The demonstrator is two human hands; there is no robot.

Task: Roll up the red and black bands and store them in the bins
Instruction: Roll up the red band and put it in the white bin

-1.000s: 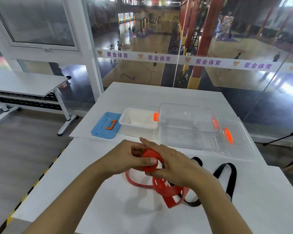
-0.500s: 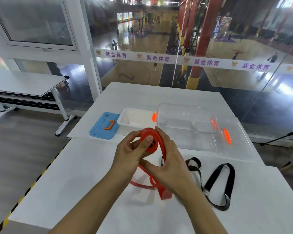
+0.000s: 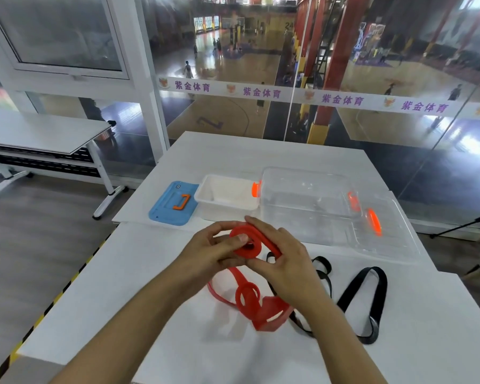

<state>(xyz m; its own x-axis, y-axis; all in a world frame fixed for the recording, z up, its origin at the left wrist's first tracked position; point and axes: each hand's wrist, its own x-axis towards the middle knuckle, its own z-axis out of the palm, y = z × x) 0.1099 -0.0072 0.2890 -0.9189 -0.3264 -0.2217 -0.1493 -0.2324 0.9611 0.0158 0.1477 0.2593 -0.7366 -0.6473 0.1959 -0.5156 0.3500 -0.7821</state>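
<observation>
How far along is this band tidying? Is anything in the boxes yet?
Nothing looks stored: the white bin and clear bin appear empty. In hand: the left hand and right hand hold a partly wound coil of the red band, its tail loose on the table. Left: finishing that roll, then the unrolled black band.
</observation>
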